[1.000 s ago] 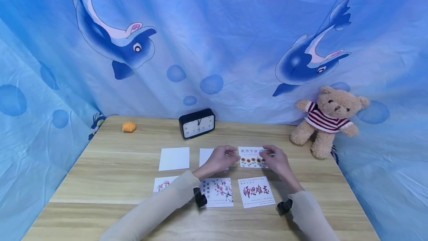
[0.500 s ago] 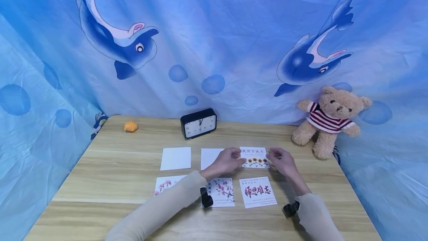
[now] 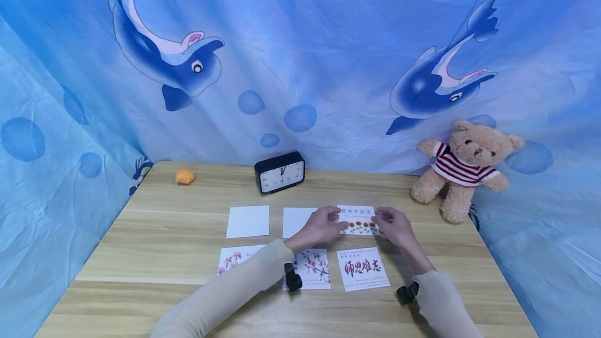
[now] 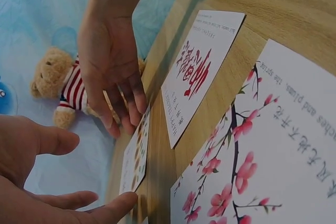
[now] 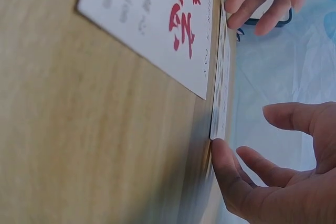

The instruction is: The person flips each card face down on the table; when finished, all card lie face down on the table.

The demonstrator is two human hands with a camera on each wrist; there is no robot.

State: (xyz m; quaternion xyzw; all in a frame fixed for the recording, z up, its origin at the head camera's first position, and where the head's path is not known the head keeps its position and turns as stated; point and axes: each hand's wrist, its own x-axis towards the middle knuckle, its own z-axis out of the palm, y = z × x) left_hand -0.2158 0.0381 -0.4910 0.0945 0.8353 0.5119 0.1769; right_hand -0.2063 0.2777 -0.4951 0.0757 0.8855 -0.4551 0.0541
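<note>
A square white card with sunflowers and Chinese writing (image 3: 358, 218) lies on the wooden table between both hands. My left hand (image 3: 320, 226) is at its left side, fingers loosely bent and thumb apart; in the left wrist view one fingertip (image 4: 126, 201) is right at the card's edge. At the opposite side is my right hand (image 3: 396, 227); the right wrist view has a fingertip (image 5: 218, 148) against the card's edge, the thumb raised away. Just nearer me lie a card with red calligraphy (image 3: 362, 269) and a pink blossom card (image 4: 247, 166), the latter partly hidden by the left sleeve.
A plain white card (image 3: 248, 221) lies at left; another white card (image 3: 297, 219) is partly behind the left hand. A pink flower card (image 3: 235, 258) is under the left sleeve's line. Behind stand a black clock (image 3: 280, 173), a teddy bear (image 3: 467, 171) and a small orange object (image 3: 185, 177).
Both hands have moved slightly right; the left has come to the sunflower card's left edge, and the right has drawn back from over the card to its right edge.
</note>
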